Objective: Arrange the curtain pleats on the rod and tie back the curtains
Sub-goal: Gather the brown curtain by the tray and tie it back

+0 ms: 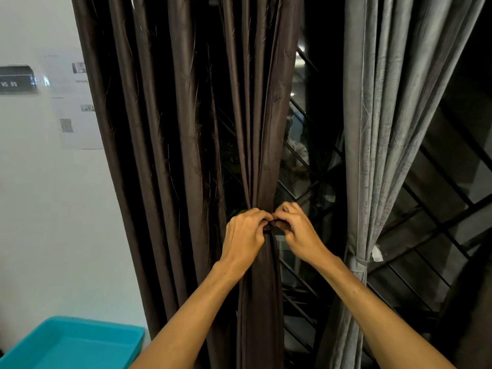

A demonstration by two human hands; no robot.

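Brown curtain (183,129) hung in long, glossy pleats just right of the white wall (53,209). Some printed sheets (74,102) were stuck on that wall, too blurred to read. A teal tub (80,342) sat in the bottom left corner, cut off by the edge of the view.

Toward the middle, the curtain's right-hand folds were gathered into one narrow bundle, and both hands met at its front. The left hand (245,235) lay against the bundle's left side with its fingers curled in tight. It was pinching a small dark tie-back (271,226) right at the fingertips. The right hand (298,233) came in from the other side, knuckles up and fingers bent. Its fingertips nipped the same piece, all but touching the left hand's.

Only a sliver of the tie-back showed between the two sets of fingers; it may have been a band or a clasp. Where it ran round the back of the bundle was hidden.

Behind them, a dark window grille (426,235) crossed black glass. Further right, a grey curtain (386,129) hung already cinched by a grey band (358,263).
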